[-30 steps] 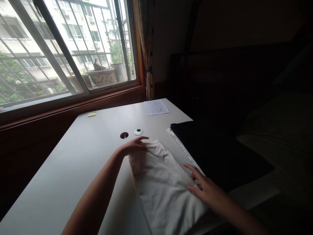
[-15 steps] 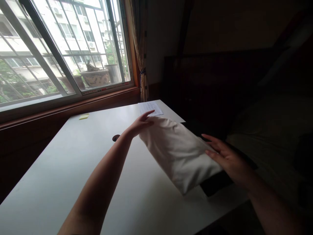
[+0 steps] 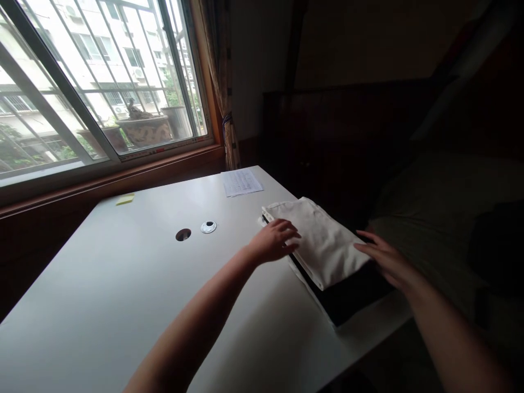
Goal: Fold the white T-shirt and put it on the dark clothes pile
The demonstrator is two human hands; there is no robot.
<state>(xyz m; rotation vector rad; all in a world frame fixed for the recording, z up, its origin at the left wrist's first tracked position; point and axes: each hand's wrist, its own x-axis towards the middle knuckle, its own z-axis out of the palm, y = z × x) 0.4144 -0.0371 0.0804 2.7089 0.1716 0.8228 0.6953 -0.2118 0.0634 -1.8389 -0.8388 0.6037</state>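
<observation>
A folded white garment (image 3: 319, 234), its left edge lined with what look like small buttons or snaps, lies on a folded black cloth (image 3: 352, 300) at the table's right side. A pale layer edges the black cloth underneath. My left hand (image 3: 275, 240) rests at the garment's left edge, fingers apart and slightly curled. Along the right edge, my right hand (image 3: 388, 262) has its fingers stretched out against the cloth; part of that hand is in shadow.
The white table (image 3: 123, 284) has a round hole (image 3: 183, 234) and a round metallic piece (image 3: 208, 226) beside it. Printed papers (image 3: 242, 182) and yellow sticky notes (image 3: 125, 199) lie toward the far edge. A barred window (image 3: 114, 82) and a tied curtain (image 3: 229, 131) stand behind.
The white garment has come down from a lifted, slanting position onto the black cloth. My left hand has let go of its far corner and moved right and nearer. My right hand stays beside it.
</observation>
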